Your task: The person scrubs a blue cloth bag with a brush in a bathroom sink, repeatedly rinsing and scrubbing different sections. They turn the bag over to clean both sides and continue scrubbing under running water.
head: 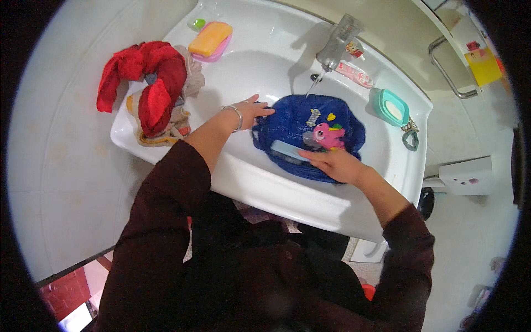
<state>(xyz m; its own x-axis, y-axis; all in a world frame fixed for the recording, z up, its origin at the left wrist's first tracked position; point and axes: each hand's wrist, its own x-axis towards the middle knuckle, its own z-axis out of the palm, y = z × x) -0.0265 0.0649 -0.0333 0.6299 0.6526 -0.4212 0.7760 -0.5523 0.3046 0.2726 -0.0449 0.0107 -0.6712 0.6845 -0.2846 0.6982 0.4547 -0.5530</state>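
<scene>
A wet dark-blue cloth item point(290, 120) with a pink cartoon figure on it lies spread in the basin of a white sink point(244, 174). My left hand point(251, 114), a silver bangle at its wrist, rests with fingers apart on the cloth's left edge. In my right hand point(332, 164) is a light-blue scrubbing brush point(287, 150), held against the lower part of the cloth and slightly blurred. Water runs from the faucet point(340, 41) onto the cloth's upper edge. The cloth's lower right is partly hidden by my right hand.
Red cloth point(166, 66) and beige fabric point(166, 124) hang over the sink's left rim. Orange soap point(211, 38) sits on a pink dish point(220, 52) at the back left. A toothpaste tube point(354, 75), a teal soap box point(392, 107) and a hair tie point(410, 140) lie along the right ledge.
</scene>
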